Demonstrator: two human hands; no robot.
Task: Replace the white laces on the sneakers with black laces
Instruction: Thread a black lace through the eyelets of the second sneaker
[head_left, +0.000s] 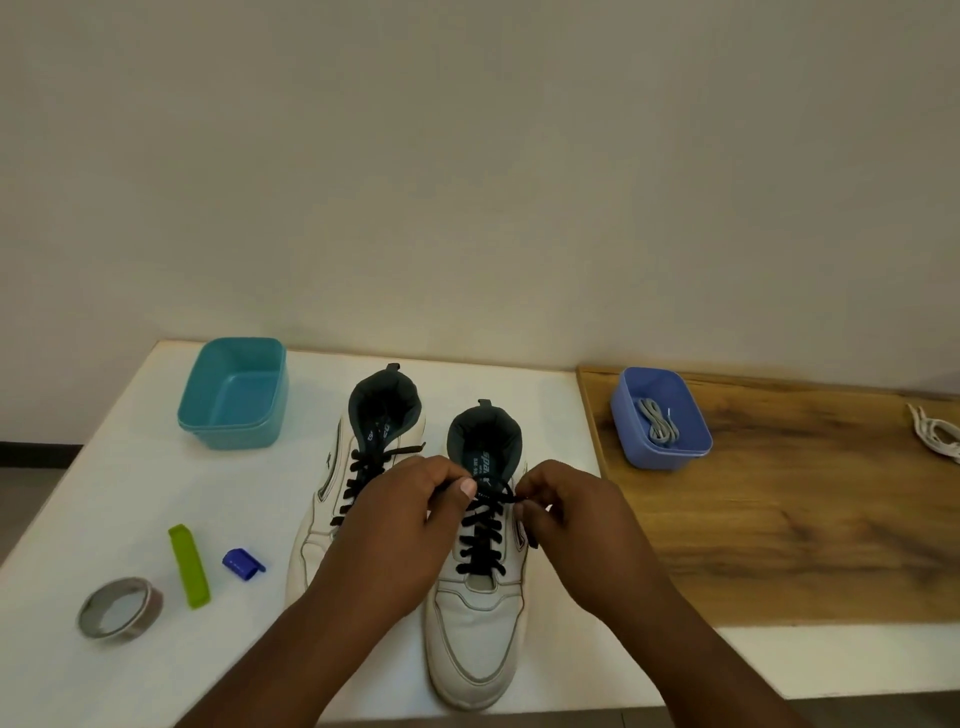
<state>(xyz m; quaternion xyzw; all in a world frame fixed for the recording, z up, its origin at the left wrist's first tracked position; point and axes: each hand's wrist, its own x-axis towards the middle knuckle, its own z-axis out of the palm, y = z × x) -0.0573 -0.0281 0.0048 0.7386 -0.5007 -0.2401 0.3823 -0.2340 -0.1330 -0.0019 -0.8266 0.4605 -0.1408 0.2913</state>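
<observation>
Two white sneakers stand side by side on the white table, toes toward me. The left sneaker (332, 499) is threaded with a black lace (363, 470), partly hidden behind my left hand. The right sneaker (475, 639) carries a black lace (483, 540) crossed up its eyelets. My left hand (400, 525) pinches one end of that lace near the top eyelets. My right hand (576, 525) pinches the other end, close beside it. A white lace (935, 436) lies loose on the wooden board at the far right.
A teal tub (234, 395) stands at the back left. A blue tub (660, 421) holding a grey lace (657, 428) sits on the wooden board (805, 519). A tape roll (119, 608), a green clip (189, 566) and a small blue cap (243, 564) lie at the front left.
</observation>
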